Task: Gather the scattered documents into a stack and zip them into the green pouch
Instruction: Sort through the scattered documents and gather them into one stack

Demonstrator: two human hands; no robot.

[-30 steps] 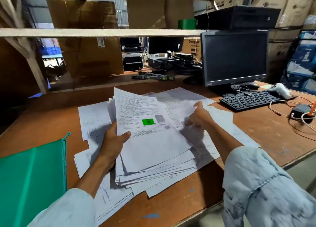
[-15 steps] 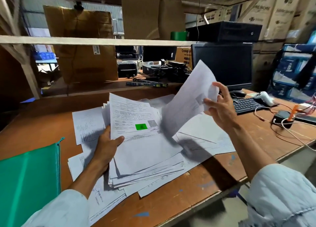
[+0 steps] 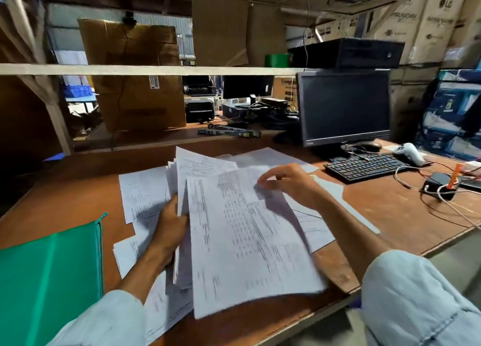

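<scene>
My left hand (image 3: 169,228) grips the pile of papers (image 3: 200,167) so none slip. My right hand (image 3: 289,181) pinches one page (image 3: 247,241) to lay it on top. The green pouch (image 3: 49,280) lies near, on my left.

Left hand (image 3: 169,228) grips the document stack (image 3: 200,164); right hand (image 3: 290,181) pinches the top sheet (image 3: 247,246).

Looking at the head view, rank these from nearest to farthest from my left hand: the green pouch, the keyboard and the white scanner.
1. green pouch: just left of the left hand, at the table's near left.
2. keyboard: across the documents, to the right.
3. white scanner: past the keyboard's right end.
</scene>
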